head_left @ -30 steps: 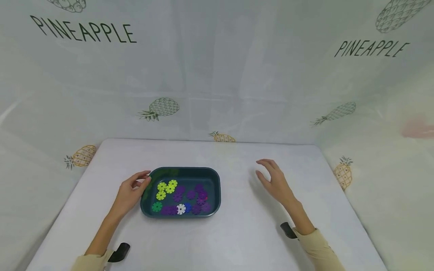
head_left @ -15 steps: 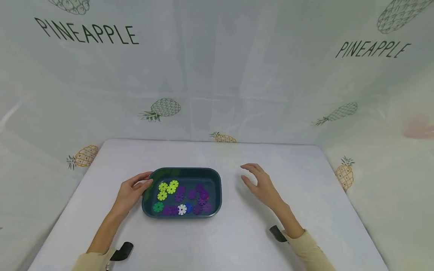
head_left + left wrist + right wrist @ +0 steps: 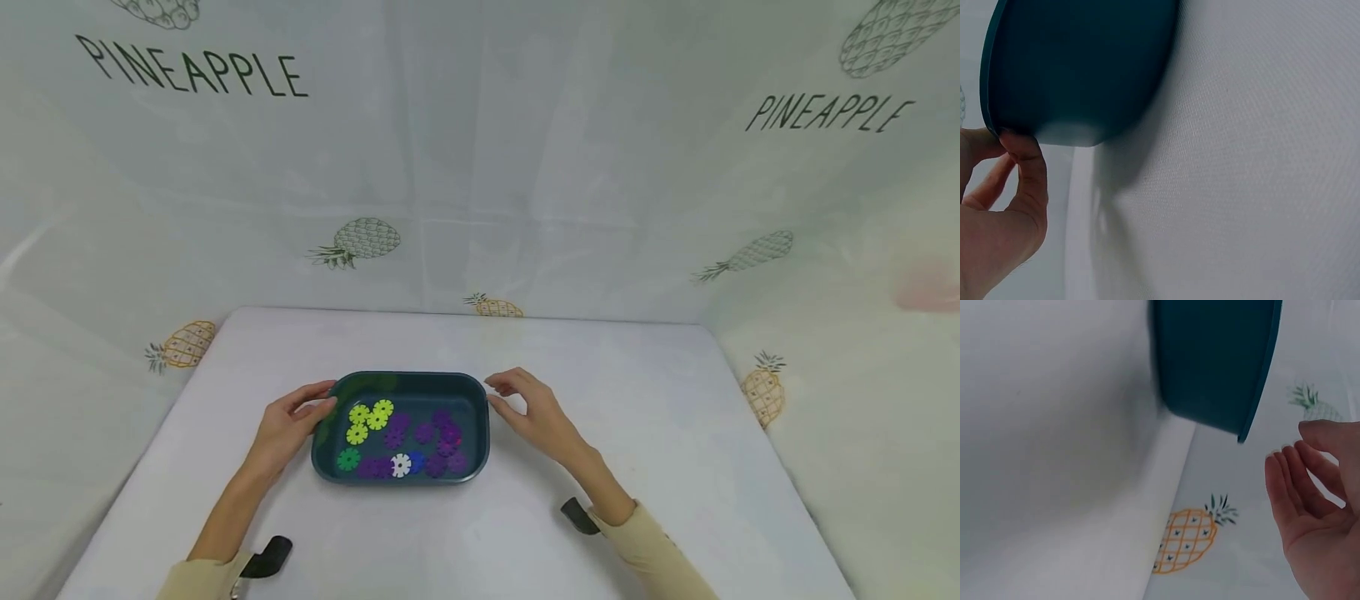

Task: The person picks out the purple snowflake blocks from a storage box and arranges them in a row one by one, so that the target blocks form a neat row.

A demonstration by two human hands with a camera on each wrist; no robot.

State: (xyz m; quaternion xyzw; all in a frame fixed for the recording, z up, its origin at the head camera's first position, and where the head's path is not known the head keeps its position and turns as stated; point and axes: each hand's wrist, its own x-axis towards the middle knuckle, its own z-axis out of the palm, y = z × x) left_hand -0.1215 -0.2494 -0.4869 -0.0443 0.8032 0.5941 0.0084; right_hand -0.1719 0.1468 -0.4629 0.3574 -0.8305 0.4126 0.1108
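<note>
A dark teal plastic tray [image 3: 420, 383] sits on the white table, with several flower-shaped discs lying in it. Yellow discs [image 3: 377, 415] are on its left side, a green disc [image 3: 348, 459] at the front left. Purple discs [image 3: 424, 432] spread across the middle and right, and a white disc [image 3: 401, 465] lies by a blue disc [image 3: 416, 462] at the front. My left hand [image 3: 283, 429] pinches the tray's left rim between thumb and fingers. Close to the right rim is my right hand [image 3: 542, 418], its fingers loosely bent; in the right wrist view a gap separates them from the tray [image 3: 1216, 362].
The white table [image 3: 600, 358] extends around the tray, its back edge meeting a pale curtain [image 3: 525, 167] printed with pineapples. A black wrist strap piece [image 3: 268, 557] hangs by the left sleeve, another strap piece [image 3: 579, 516] by the right.
My right hand has moved left across the table, from well apart to beside the tray's right rim. My left hand stays on the left rim, and the tray has not visibly moved.
</note>
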